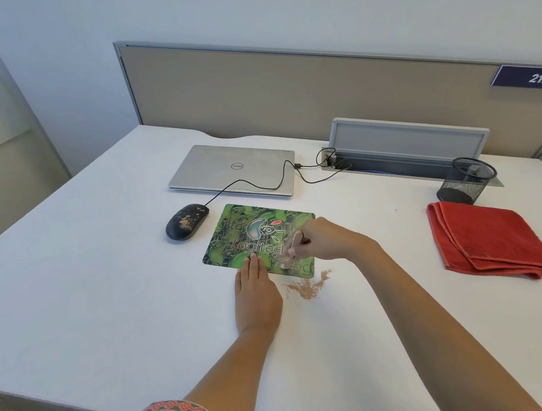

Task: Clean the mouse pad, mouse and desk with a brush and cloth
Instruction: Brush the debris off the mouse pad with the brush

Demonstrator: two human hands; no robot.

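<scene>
- Green mouse pad [249,231], mid-desk [104,292], is being pinned at its near edge by the flat, open left hand [256,295].
- One brush [291,250] is being gripped by the closed right hand [324,238] over the pad's near-right part.
- One crumb-dusted mouse [186,221] is lying left of the pad; one folded red cloth [490,241], far right.

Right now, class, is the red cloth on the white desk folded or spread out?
Folded. The red cloth lies at the right of the white desk with stacked layers and doubled hems showing along its edges, untouched by either hand.

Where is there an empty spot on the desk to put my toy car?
The widest bare patch is left of the mouse and mouse pad, out to the desk edge. Another lies between the pad and the red cloth. It is crowded around the laptop, cable and crumbs.
</scene>
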